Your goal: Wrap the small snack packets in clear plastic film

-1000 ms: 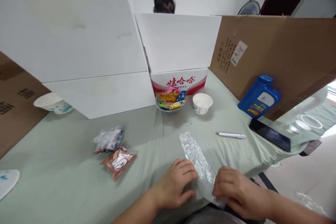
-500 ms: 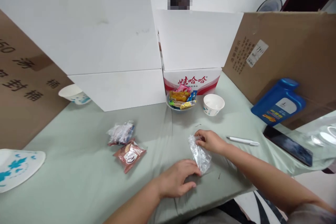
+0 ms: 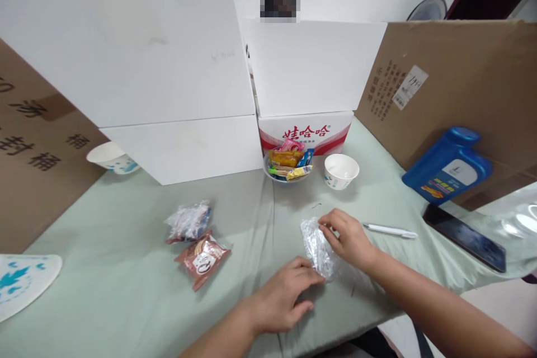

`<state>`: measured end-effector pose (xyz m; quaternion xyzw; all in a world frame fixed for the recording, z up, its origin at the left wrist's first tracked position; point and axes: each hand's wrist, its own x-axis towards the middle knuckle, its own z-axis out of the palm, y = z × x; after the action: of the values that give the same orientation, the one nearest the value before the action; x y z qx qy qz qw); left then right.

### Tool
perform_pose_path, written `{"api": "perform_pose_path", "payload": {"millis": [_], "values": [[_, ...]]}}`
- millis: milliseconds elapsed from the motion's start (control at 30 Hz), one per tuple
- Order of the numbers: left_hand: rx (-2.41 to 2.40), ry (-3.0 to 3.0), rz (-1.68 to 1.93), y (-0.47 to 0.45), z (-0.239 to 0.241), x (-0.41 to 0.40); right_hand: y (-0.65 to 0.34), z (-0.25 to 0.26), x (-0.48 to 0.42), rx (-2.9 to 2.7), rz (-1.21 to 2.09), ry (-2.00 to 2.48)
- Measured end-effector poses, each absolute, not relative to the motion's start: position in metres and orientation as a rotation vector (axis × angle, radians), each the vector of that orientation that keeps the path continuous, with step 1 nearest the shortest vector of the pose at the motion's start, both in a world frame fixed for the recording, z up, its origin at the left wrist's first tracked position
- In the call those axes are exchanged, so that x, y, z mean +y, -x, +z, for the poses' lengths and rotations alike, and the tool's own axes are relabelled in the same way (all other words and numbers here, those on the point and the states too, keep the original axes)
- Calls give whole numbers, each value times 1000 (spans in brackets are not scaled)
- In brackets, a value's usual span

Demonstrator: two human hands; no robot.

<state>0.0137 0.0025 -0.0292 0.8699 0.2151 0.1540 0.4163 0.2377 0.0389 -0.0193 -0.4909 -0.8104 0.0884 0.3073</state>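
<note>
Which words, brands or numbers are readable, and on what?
"娃哈哈®": red-and-white carton; line beneath partly hidden.
"汤": left brown carton; edge marks cut off.
"封": same carton.
"桶" twice: same carton.
Too blurred or small: blue bottle label, right brown carton's print and sticker, snack packets.

The bare left forearm [image 3: 229, 331] rises from the bottom edge, slanting inward to the left hand [image 3: 287, 295], which lies low, back upward, its fingers [image 3: 304, 278] reaching rightward and its thumb [image 3: 301, 310] held well apart from them. The bare right forearm [image 3: 440, 303] slants in from the lower right corner. The right hand [image 3: 349, 239] sits farther forward, fingers bent toward the thumb (whether the tips meet is hard to tell). The two hands are near each other, not touching.
</note>
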Motion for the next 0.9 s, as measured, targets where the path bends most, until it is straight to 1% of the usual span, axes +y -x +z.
{"api": "perform_pose_path", "payload": {"millis": [133,233,333,433,533,667,733,833,900], "values": [[576,-2151,440,-11,-30,2,-225,-39,31,-2382,221,1358],[704,-2145,560,-9,-29,2,-220,-54,31,-2420,148,1425],[761,-2267,683,-8,-27,2,-219,-57,31,-2416,121,1407],[681,-2459,583,-9,-28,2,-219,-52,30,-2414,109,1409],[708,-2532,436,-11,-33,2,-221,-47,34,-2420,78,1463],[744,-2579,456,-13,-41,2,-231,-34,39,-2307,20,1574],[740,-2620,515,-13,-45,3,-238,-26,32,-2267,32,1475],[758,-2706,638,-14,-49,3,-243,-20,7,-2436,195,1148],[766,-2733,717,-16,-49,2,-241,-24,-13,-2543,292,1045]]}}
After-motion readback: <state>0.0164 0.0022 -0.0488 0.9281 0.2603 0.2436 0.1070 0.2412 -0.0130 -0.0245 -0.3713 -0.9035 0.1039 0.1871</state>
